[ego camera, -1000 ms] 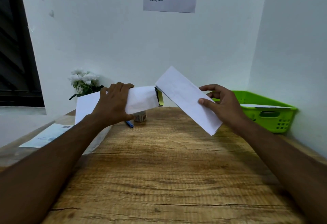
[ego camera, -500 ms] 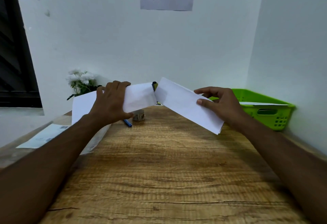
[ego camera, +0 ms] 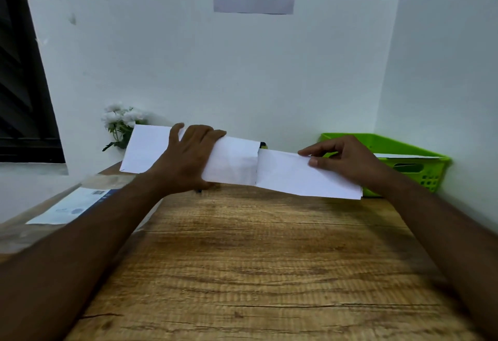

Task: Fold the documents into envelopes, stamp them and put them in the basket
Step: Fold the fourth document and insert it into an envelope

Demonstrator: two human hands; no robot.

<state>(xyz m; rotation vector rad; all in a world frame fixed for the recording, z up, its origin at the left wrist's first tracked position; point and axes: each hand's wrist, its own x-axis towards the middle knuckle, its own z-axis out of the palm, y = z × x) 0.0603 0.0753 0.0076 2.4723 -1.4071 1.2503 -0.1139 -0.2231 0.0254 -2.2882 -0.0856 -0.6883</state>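
Mid-insertion above wooden desk (ego camera: 256,260): left hand (ego camera: 188,160) gripping envelope (ego camera: 234,160), right hand (ego camera: 347,160) pinching folded doc (ego camera: 291,173) partway in; sealing, stamp & drop into green basket (ego camera: 420,168) (w/ one envelope already inside) left.

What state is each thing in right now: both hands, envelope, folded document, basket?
left hand: gripping the envelope
right hand: pinching the folded document
envelope: held above the table, open end facing right
folded document: left end at the envelope mouth, mostly outside
basket: on the table at the right, white paper inside
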